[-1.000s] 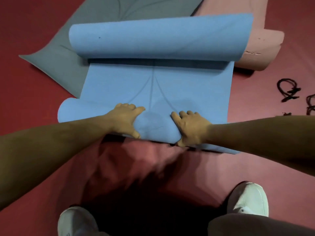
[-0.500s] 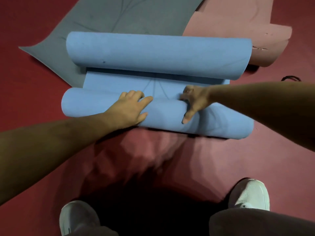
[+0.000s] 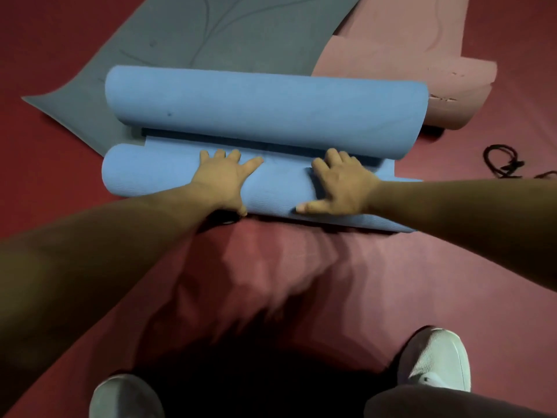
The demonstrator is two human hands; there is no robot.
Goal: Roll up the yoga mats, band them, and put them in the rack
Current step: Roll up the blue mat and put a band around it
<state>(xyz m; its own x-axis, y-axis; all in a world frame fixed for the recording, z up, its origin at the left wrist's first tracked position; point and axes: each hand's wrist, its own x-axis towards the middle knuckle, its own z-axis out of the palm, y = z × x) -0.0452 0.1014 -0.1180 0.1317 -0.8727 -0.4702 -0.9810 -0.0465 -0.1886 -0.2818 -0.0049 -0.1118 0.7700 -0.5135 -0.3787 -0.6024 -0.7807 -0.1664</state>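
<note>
Both hands lie flat on the near roll of the blue yoga mat (image 3: 265, 107): the left hand (image 3: 224, 181) rests palm down with its fingers spread over the top of the roll and its thumb hooked on the near side, and the right hand (image 3: 340, 184) rests the same way just to its right, fingers reaching over the crest and thumb stretched out leftward along the near face; neither hand is closed around anything, each is splayed and pressed on the mat. The red floor (image 3: 452, 267) fills most of the view. On it, at the far side, a grey mat (image 3: 211, 34) lies unrolled with its near left corner reaching out across the floor, and a pink mat (image 3: 407, 49) lies beside it on the right, its near end curled into a loose roll. The blue yoga mat sits on top of the grey one and partly in front of the pink one. It is coiled from both ends, a wider roll on the far side and a tighter one under the hands, with only a narrow flat strip and a dark gap showing between the two. The near roll's right end runs on under the right forearm. Two white shoes stand at the bottom edge, the left shoe (image 3: 120, 396) and the right shoe (image 3: 437, 360), well apart. A dark cord (image 3: 503, 164) lies tangled on the floor to the right of the mats.
</note>
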